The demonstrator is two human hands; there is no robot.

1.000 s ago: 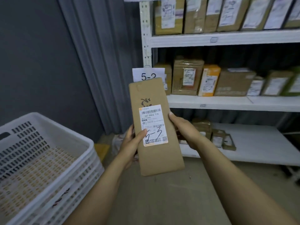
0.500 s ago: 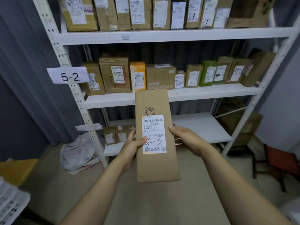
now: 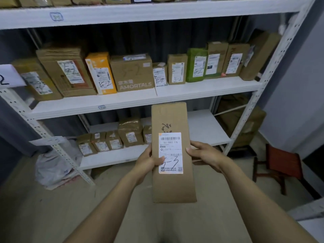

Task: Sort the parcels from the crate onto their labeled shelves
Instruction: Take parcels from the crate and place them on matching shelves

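Both hands, left hand and right hand, grip tall brown parcel labelled 5-3.

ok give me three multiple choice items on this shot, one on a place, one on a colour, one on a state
1. The green parcel stands on the:
A. top shelf
B. middle shelf
C. floor

2. The stool is:
A. blue
B. white
C. red

3. The long parcel is:
A. held in both hands
B. lying on the floor
C. standing on a shelf

Answers:
1 B, its base sits on that board.
2 C, its seat looks red.
3 A, the left hand and right hand grip its sides.
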